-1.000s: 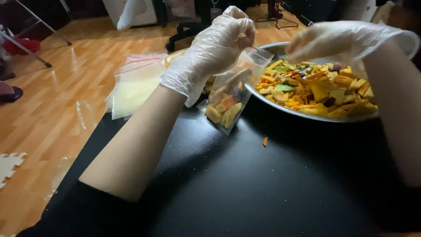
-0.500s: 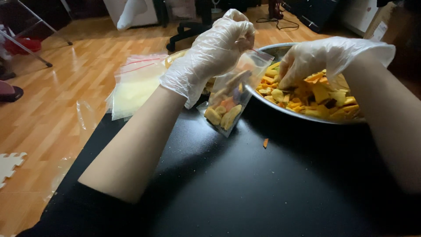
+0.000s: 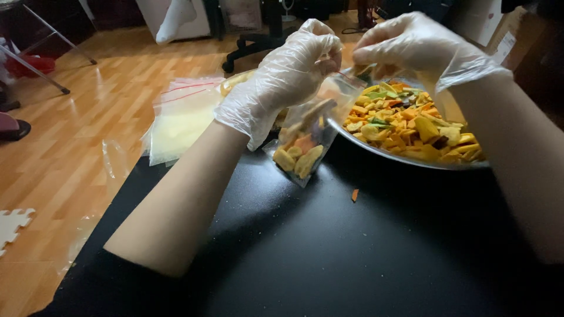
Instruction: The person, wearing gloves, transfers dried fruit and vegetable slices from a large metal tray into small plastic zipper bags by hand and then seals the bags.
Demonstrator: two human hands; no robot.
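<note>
Gloved hands filling a small clear bag with mixed dried chips, upper centre of frame.

Left hand (image 3: pixel 282 79), in a thin clear glove, pinches the top edge of the clear bag (image 3: pixel 305 144); the bag hangs tilted, its base on the black table (image 3: pixel 352 252), part-filled with yellow and orange pieces. Right hand (image 3: pixel 411 44), gloved, fingers bunched at the bag mouth above the metal bowl (image 3: pixel 376 149) of chips; contents of its grip not discernible. One orange crumb (image 3: pixel 355 195) lies below the bowl. Stack of empty bags (image 3: pixel 182 117) at left.

A stack of empty clear bags (image 3: pixel 182 117) lies on the black table (image 3: pixel 329 258).
</note>
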